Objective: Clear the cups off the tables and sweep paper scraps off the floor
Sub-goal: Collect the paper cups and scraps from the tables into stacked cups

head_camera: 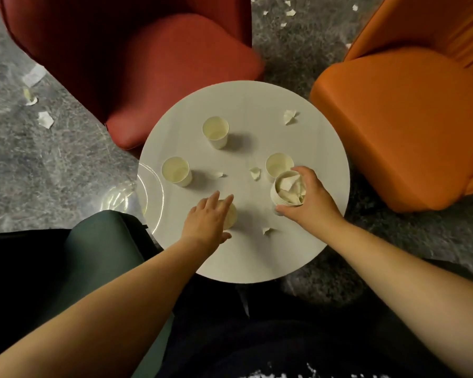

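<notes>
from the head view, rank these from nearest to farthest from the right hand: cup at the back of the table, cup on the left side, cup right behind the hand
From the right hand:
1. The cup right behind the hand, just beyond the fingers.
2. The cup on the left side, across the table.
3. The cup at the back, towards the red chair.
The last two are nearly level, so that order is loose.

- Round surface (246,105): plain white.
- Cups (215,131): cream, pale yellow inside.
- Paper scraps (289,116) on it: white.
- Far left armchair (137,64): dark red.
- Right armchair (407,118): orange.
- Near left seat (101,241): dull green.
- Floor (52,159): mottled grey, strewn with white scraps (44,119).
</notes>
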Available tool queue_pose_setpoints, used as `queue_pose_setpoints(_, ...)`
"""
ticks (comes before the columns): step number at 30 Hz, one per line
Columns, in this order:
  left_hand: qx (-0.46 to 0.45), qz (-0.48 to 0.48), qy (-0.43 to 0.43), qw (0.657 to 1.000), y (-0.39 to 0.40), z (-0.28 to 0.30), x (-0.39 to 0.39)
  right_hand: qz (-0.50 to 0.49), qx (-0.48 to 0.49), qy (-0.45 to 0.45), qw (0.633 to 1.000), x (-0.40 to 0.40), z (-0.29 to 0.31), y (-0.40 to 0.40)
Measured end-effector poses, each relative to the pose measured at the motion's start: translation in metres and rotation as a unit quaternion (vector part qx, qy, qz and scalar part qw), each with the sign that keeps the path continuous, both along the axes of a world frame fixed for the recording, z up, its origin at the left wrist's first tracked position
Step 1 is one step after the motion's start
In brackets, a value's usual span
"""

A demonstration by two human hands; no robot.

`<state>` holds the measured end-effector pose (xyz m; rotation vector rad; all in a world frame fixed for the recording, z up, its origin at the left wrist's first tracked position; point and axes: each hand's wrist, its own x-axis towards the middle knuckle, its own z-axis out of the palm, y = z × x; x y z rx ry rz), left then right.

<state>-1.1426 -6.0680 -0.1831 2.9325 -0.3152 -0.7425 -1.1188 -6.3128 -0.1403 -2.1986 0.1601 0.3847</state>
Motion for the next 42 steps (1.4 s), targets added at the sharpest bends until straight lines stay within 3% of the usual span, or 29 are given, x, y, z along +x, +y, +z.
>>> queue_pose_setpoints(8,-0.052,-0.071,-0.010,0.996,0.016,-0.010,0.035,-0.057,0.002,0.012,0.998,0.011,-0.016,0.022)
queue_pose_setpoints(14,-0.207,0.078,-0.112,0.969,0.050,0.039,0.067,-0.120,0.009,0.022,0.992,0.022,-0.012,0.051)
queue_pose_setpoints(20,-0.188,0.155,-0.220,0.945,0.092,0.060,0.092,-0.152,0.009,0.009,0.988,0.031,-0.014,0.074)
queue_pose_setpoints(24,-0.160,0.121,-0.187,0.962,0.109,0.048,0.097,-0.170,0.001,0.018,0.985,0.032,-0.020,0.081)
queue_pose_setpoints(34,-0.135,-0.003,0.007,0.991,0.123,-0.007,0.111,-0.212,-0.003,0.021,0.977,0.024,-0.030,0.088)
queue_pose_setpoints(38,-0.169,-0.015,-0.008,0.986,0.119,-0.009,0.124,-0.222,-0.005,0.018,0.975,0.024,-0.030,0.091)
queue_pose_setpoints(42,-0.266,0.007,-0.105,0.958,0.100,0.010,0.145,-0.242,0.007,0.013,0.970,0.027,-0.028,0.094)
